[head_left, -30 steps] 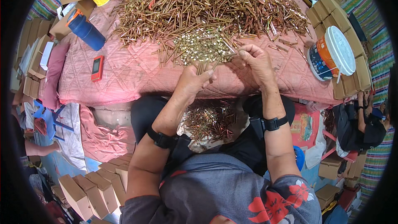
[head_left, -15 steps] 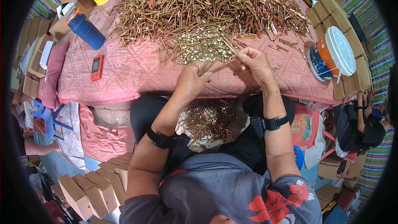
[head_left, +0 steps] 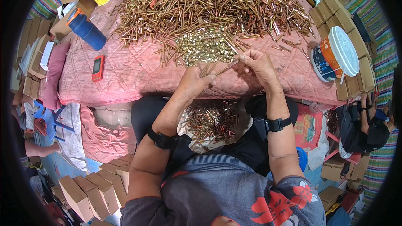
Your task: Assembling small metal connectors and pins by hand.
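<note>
Several long brass-coloured bolts fan out from my left hand, whose fingers are closed round them. One bolt slants from the left fingertips across to my right hand. There the right thumb and forefinger pinch its end; anything small between those fingertips is too fine to make out. Just beyond both hands lies a heap of small shiny nuts on the pink quilted cover. Behind it spreads a big pile of similar bolts.
On the left are a blue bottle and a red handheld device. A white-lidded bucket stands right, beside stacked cardboard boxes. More bolts lie low between my knees. Another person sits at far right.
The bolts in my left hand have spread slightly, and the bolt between the hands has shifted a little. Both hands stay nearly in place; the piles look the same.
</note>
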`<state>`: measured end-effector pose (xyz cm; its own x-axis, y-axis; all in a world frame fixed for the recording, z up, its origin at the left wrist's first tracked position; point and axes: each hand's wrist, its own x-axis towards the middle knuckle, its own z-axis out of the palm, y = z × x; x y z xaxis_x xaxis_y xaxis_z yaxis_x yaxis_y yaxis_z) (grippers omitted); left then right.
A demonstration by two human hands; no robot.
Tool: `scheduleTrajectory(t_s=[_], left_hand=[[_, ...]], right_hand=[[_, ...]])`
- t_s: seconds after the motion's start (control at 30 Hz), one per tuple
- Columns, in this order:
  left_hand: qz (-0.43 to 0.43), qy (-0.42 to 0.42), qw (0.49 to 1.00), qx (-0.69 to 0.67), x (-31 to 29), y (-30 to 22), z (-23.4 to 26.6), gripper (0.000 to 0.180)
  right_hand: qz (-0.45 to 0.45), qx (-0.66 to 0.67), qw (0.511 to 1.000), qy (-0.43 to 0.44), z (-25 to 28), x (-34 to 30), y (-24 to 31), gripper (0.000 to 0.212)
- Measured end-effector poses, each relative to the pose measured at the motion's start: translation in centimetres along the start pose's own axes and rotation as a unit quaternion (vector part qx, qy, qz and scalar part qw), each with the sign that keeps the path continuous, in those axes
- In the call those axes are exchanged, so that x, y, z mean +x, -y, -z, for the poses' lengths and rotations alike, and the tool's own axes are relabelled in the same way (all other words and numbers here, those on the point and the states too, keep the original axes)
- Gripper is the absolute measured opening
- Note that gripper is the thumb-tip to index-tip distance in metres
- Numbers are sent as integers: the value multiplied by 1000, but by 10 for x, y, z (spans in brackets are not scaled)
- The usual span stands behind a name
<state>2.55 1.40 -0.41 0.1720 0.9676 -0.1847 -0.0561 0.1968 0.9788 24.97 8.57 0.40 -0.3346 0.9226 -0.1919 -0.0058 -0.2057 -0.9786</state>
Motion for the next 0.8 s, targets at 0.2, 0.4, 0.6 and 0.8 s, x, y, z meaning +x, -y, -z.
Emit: scheduleTrajectory(t_s=[0.2,0.4,0.6,0.8], left_hand=[[-35,17,998,47,5,9,0,17],[14,19,987,-156,3,9,-6,18],[38,-27,970,-239,6,11,9,15],[46,-38,968,-243,7,17,12,17]], right_hand=[[8,-23,999,39,-12,0,-8,11],[31,-21,993,112,-35,-5,-12,10],[141,-159,977,-7,-21,2,-9,7],[301,-464,830,-77,-45,3,-19,13]])
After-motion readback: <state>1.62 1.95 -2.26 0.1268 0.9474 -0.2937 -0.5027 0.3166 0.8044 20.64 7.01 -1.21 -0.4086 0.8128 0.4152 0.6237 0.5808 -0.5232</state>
